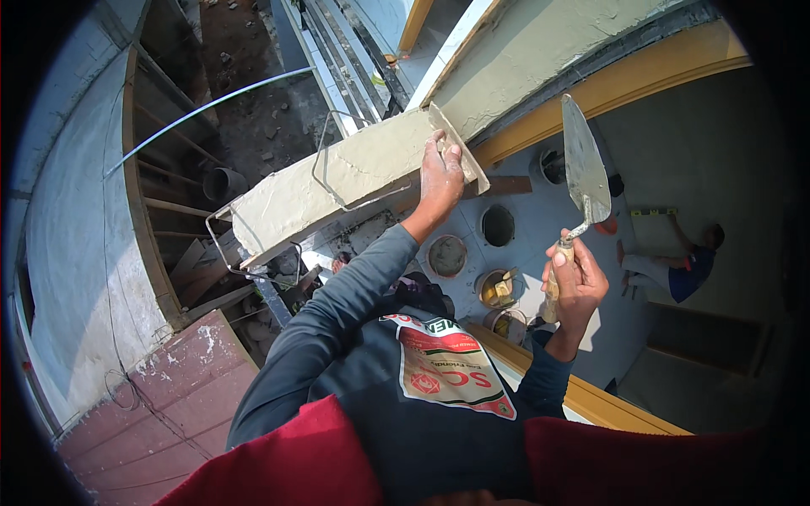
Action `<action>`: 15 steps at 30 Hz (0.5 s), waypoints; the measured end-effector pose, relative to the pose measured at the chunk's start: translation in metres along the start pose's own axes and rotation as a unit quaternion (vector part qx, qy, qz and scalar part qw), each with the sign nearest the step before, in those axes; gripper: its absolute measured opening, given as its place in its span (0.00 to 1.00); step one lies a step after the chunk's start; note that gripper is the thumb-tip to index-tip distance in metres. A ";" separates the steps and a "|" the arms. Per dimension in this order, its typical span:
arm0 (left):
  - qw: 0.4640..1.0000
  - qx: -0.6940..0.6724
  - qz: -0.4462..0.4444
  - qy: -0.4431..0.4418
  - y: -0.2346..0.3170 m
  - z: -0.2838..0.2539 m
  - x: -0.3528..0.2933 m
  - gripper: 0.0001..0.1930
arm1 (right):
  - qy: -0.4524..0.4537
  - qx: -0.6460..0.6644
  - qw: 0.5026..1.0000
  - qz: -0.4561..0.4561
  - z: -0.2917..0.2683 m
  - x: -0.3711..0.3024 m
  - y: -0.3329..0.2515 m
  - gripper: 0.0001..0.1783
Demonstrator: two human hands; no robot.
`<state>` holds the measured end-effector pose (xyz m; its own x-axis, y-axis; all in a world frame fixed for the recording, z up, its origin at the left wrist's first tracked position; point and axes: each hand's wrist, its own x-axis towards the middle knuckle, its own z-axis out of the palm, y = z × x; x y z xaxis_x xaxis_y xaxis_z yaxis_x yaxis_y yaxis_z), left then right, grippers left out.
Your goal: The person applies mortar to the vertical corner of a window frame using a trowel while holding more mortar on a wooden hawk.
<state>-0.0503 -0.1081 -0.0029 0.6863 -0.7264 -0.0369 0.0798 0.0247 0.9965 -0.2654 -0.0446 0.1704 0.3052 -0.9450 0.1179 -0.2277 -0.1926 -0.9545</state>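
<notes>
In my right hand [576,287] is a pointing trowel [586,164], gripped by its worn wooden handle with the blade up and smeared with grey mortar. My left hand [442,179] is closed on a thin, flat plastering float [474,160]. The float stands on edge across the right end of a freshly plastered beam [337,173], where it meets the wall [540,63]. My fingers partly hide how the float is held. Bent metal rod clamps [315,175] straddle the beam. The trowel is clear of the beam and wall.
Below stand several buckets, among them a dark one [498,226] and one of grey mortar [447,255]. At the right another person [688,270] reaches to a yellow spirit level [654,212]. A yellow wooden frame [624,80] runs under the wall; a pale pipe [211,105] crosses the left.
</notes>
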 end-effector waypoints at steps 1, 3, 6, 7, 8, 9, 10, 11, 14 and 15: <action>0.999 -0.025 -0.031 -0.022 0.009 0.002 -0.002 0.24 | 0.011 -0.005 1.000 0.008 -0.006 -0.003 0.001 0.22; 0.999 -0.019 -0.028 -0.012 0.011 0.008 -0.001 0.24 | 0.031 -0.010 0.999 0.024 -0.012 -0.006 0.004 0.23; 1.000 -0.006 -0.020 -0.001 0.014 0.011 0.002 0.25 | 0.035 -0.024 0.998 0.034 -0.021 -0.007 0.010 0.23; 1.000 -0.002 -0.006 0.004 0.012 0.012 0.005 0.25 | 0.033 -0.026 0.998 0.036 -0.022 -0.007 0.010 0.23; 1.000 0.001 0.008 0.009 0.010 0.012 0.007 0.25 | 0.035 -0.025 0.999 0.033 -0.022 -0.007 0.010 0.23; 1.000 0.001 0.006 0.010 0.009 0.012 0.009 0.25 | 0.037 -0.024 0.999 0.030 -0.022 -0.007 0.011 0.23; 1.000 0.003 0.012 0.010 0.009 0.013 0.012 0.26 | 0.037 -0.025 0.999 0.031 -0.021 -0.007 0.009 0.23; 1.000 0.004 0.018 0.010 0.009 0.013 0.015 0.26 | 0.038 -0.028 0.998 0.033 -0.020 -0.006 0.008 0.22; 1.000 -0.012 -0.001 0.010 0.005 0.015 0.021 0.26 | 0.038 -0.030 0.998 0.036 -0.019 -0.006 0.006 0.22; 1.000 -0.013 -0.001 0.010 0.004 0.016 0.022 0.26 | 0.035 -0.027 0.998 0.037 -0.019 -0.007 0.007 0.22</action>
<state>-0.0460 -0.1347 0.0018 0.7011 -0.7119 -0.0408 0.0997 0.0412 0.9942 -0.2864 -0.0447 0.1682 0.2199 -0.9731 0.0680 -0.2982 -0.1335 -0.9451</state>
